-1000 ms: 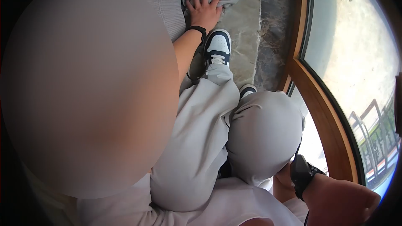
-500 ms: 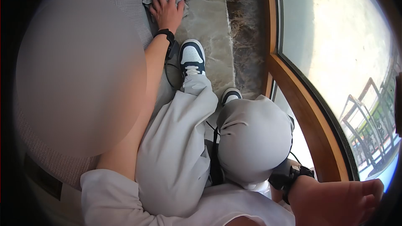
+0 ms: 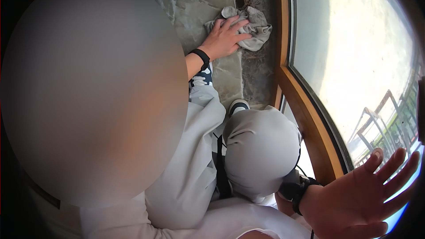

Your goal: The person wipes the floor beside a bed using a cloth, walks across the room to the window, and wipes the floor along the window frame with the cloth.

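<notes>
My left hand (image 3: 225, 40) bears down on a crumpled grey cloth (image 3: 257, 26), its fingers somewhat apart and hooked over the folds. The cloth lies bunched where the pale marble floor (image 3: 186, 13) meets a dark marble strip (image 3: 252, 73). Part of it is hidden under my palm. At the lower right, my right hand (image 3: 354, 199) is raised beside the window with fingers spread and nothing in them.
A wooden window frame (image 3: 305, 106) runs along the right, close to my raised knee (image 3: 263, 150). Through the glass (image 3: 358, 40) shows a bright ground with metal railings. My shoe (image 3: 202, 77) stands below the left wrist. A blurred disc covers the left side.
My left hand has swept the cloth from beside the sofa rightward and nearer, onto the dark strip. My right hand has turned up and its fingers have spread.
</notes>
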{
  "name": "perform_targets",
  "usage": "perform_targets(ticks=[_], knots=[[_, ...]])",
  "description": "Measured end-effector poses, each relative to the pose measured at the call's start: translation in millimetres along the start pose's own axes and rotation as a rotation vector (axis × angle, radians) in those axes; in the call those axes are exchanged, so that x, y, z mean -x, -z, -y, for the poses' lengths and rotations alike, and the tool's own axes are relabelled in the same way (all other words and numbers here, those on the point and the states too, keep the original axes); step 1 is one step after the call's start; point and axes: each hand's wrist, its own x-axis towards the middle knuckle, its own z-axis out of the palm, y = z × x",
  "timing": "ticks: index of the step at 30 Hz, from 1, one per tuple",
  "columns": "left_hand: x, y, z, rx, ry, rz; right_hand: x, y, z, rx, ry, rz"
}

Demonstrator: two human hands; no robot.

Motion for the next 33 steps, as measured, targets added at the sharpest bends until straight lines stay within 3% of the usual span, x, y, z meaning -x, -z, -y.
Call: perform_targets(ticks=[2, 3, 6, 8, 10, 13, 16, 18, 20, 25, 29, 33], knots=[[-3.0, 5.7, 11.7, 0.046, -0.067, 0.061, -11.9, 14.3, -4.5, -0.052, -0.072, 0.183], [-6.6, 9.0, 21.0, 0.069, -0.100, 0.091, -13.6, 11.6, -9.4, -0.060, -0.082, 0.174], [-28.4, 21.4, 66.7, -0.005, -0.044, -0.176, -12.4, -6.5, -23.5, -0.029, -0.119, 0.064], [-55.8, 28.1, 110.0, -0.102, 0.112, -0.323, -12.4, -2.4, -31.5, 0.060, -0.161, 0.082], [-87.9, 42.5, 130.9, -0.073, 0.346, -0.301, -19.2, -3.8, -47.7, 0.194, -0.147, 0.109], [-120.8, 56.1, 120.5, -0.013, 0.411, -0.399, -32.5, -14.8, -74.3, 0.395, -0.123, 0.150], [-118.2, 54.4, 85.3, 0.000, 0.327, -0.380, -33.8, -35.1, -83.4, 0.519, -0.092, 0.194], [-98.8, 11.9, 75.1, -0.090, 0.115, -0.427, -33.7, -42.1, -81.0, 0.558, -0.091, 0.210], [-70.6, 6.1, 36.2, -0.084, 0.033, -0.174, -35.9, -48.7, -78.3, 0.566, -0.099, 0.201], [-3.1, -4.0, -16.6, 0.033, -0.122, 0.107, -32.9, -68.7, -89.2, 0.547, -0.153, 0.193], [14.9, -9.5, -10.4, -0.029, -0.136, 0.030, -24.4, -72.9, -121.9, 0.467, -0.294, 0.392], [10.7, -1.9, 36.6, -0.054, 0.035, -0.167, -13.7, -90.8, -164.3, 0.369, -0.447, 0.528]])
